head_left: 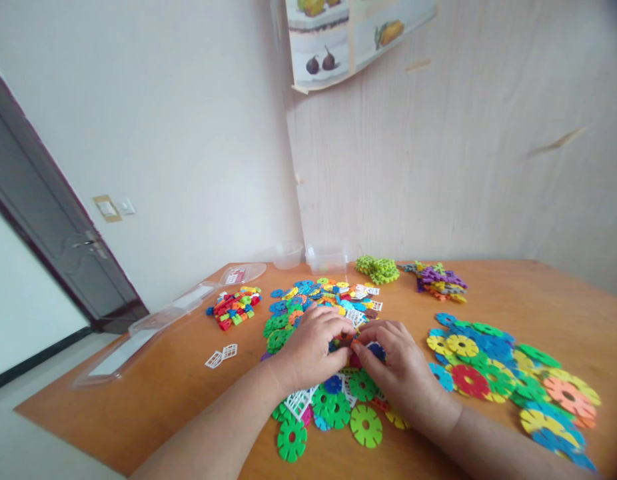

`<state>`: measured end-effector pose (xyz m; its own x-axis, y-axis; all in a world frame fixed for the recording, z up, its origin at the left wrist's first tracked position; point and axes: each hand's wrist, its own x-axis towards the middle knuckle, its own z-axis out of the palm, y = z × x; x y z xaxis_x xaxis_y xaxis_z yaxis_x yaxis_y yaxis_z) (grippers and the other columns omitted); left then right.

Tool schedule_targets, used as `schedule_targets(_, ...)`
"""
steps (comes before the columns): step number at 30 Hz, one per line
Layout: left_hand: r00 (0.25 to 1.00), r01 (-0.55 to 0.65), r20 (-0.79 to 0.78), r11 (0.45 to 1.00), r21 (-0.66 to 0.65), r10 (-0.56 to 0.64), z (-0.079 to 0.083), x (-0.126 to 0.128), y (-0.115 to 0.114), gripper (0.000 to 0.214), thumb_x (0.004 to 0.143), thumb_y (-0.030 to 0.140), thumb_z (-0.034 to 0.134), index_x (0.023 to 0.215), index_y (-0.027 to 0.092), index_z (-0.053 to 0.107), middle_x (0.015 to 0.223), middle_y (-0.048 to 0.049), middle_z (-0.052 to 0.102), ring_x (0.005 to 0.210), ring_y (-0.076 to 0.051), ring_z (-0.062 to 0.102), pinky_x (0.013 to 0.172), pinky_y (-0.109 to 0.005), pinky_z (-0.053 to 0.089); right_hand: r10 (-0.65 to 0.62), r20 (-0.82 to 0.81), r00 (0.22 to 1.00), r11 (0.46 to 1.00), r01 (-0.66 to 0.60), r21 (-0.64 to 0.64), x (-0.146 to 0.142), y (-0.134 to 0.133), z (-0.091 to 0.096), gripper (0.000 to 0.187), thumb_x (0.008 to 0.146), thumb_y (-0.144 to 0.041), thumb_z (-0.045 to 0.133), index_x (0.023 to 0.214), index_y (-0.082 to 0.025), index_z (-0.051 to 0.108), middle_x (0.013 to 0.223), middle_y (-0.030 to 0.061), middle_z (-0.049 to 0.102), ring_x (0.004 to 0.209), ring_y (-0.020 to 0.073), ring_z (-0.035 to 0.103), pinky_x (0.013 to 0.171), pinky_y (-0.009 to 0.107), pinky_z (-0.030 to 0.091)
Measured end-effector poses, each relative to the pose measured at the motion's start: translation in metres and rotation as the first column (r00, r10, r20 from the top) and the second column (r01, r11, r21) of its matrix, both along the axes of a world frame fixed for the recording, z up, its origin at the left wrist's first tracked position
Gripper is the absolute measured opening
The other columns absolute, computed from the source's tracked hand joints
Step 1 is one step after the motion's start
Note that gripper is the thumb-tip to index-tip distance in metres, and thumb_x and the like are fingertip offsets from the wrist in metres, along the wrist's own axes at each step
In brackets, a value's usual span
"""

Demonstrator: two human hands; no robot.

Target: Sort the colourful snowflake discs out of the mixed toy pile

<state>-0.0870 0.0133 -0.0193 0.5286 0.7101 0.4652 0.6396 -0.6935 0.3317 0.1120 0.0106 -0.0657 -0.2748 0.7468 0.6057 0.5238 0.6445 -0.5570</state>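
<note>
My left hand (313, 347) and my right hand (396, 367) meet fingertip to fingertip above a heap of coloured plastic snowflake discs (333, 400) on the wooden table (178, 393). Both hands are closed in a pinch on small red and blue disc pieces (357, 350) held between them. Green discs (366, 425) lie just under my wrists, along with white lattice pieces (298, 402). The fingers hide how the held pieces join.
More large discs (508, 377) are spread at the right. Small coloured blocks (234, 308) lie at the left, beside a clear plastic lid (153, 327). Two clear tubs (326, 259) and piles of green (378, 269) and purple pieces (441, 280) sit by the wall.
</note>
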Motion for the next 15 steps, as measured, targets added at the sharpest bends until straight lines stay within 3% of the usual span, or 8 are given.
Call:
schedule_targets(4,1.000,0.002,0.002,1.000,0.010,-0.002,0.000,0.003,-0.002,0.014,0.083,0.020,0.067,0.096,0.024,0.066,0.100,-0.0011,0.072,0.102,-0.021,0.062,0.105,-0.042,0.039,0.040,-0.034,0.999,0.999,-0.039,0.021,0.001,0.000,-0.002,0.014,0.096,-0.036,0.056,0.093,-0.025,0.065,0.103,0.0059,0.069,0.101,0.0240,0.059,0.089,0.041,0.047)
schedule_targets(9,0.999,-0.040,-0.017,0.999,-0.006,0.040,0.001,0.003,-0.003,0.011,0.082,0.022,0.068,0.092,0.025,0.065,0.096,0.0015,0.072,0.101,-0.020,0.063,0.113,-0.045,0.030,0.030,-0.013,0.999,0.999,-0.030,0.018,0.003,0.002,-0.004,0.019,0.096,-0.041,0.055,0.096,-0.027,0.067,0.103,0.0060,0.069,0.101,0.0247,0.060,0.089,0.041,0.049)
schedule_targets(15,0.975,-0.222,0.032,0.975,0.019,0.222,0.007,-0.009,0.004,0.007,0.082,0.027,0.070,0.088,0.025,0.066,0.093,0.0019,0.073,0.098,-0.020,0.063,0.114,-0.049,0.027,-0.083,-0.059,0.995,0.995,0.080,-0.058,0.005,0.001,-0.010,0.032,0.094,-0.048,0.053,0.112,-0.025,0.066,0.109,0.0087,0.068,0.106,0.0263,0.062,0.090,0.042,0.052)
